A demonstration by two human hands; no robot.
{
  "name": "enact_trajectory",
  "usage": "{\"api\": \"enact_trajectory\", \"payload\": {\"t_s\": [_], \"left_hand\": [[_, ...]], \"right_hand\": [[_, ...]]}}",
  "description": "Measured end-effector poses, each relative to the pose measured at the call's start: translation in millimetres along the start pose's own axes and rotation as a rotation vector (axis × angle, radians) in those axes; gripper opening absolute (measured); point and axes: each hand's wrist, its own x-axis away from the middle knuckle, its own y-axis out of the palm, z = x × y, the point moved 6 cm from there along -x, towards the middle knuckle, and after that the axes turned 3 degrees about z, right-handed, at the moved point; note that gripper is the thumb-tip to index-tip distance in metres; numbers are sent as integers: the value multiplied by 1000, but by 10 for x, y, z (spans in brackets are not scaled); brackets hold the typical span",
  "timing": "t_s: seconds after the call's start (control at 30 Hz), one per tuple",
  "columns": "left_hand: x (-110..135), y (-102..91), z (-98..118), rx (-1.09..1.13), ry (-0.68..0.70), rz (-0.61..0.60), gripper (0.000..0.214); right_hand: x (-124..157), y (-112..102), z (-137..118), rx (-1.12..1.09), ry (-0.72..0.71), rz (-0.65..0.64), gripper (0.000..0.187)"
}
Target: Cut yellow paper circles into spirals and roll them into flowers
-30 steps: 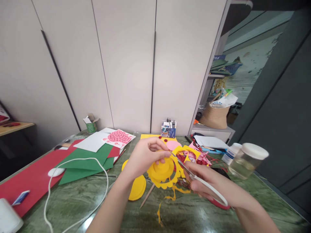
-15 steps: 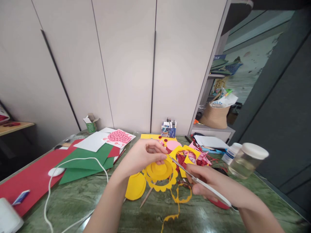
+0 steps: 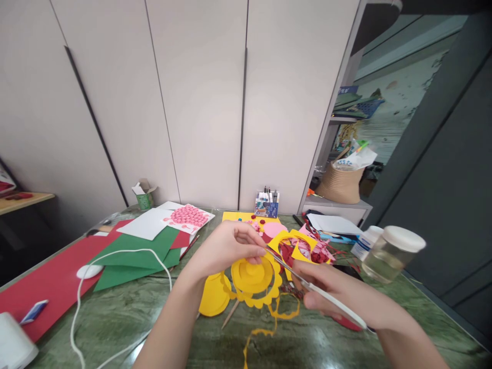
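My left hand pinches a yellow paper spiral with a scalloped edge and holds it above the green marble table. My right hand grips white-handled scissors, their blades at the spiral's right rim beside my left fingertips. A thin yellow paper strip hangs from the cut down toward the table. A yellow paper disc lies under the spiral.
Green sheets and a red sheet lie at left under a white cord. Yellow and red paper scraps, a pen holder, a lidded jar, a wooden stick and a woven basket surround the hands.
The spiral has turned in my left hand and the scissors have moved along its edge. The cut-off yellow strip hangs lower and longer than before.
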Motion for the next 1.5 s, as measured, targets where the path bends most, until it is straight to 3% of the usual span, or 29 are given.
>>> {"api": "enact_trajectory", "payload": {"t_s": [0.27, 0.53, 0.73, 1.1, 1.33, 1.5], "left_hand": [[15, -68, -39, -70, 2, -36, 6], [48, -17, -75, -135, -15, -158, 10], [69, 12, -86, -221, -23, -235, 10], [85, 85, -98, -391, 37, -341, 15], [67, 96, -125, -438, 31, -341, 15], [-2, 10, -104, -238, -16, -163, 9]], "right_hand": [[5, -11, 20, 118, 29, -31, 45], [21, -42, 52, 294, 25, -65, 31], [0, -27, 88, 383, 16, -105, 32], [-20, -1, 162, 420, 14, -155, 22], [-11, -13, 205, 442, 50, -150, 25], [0, -93, 158, 340, 54, -41, 30]]}}
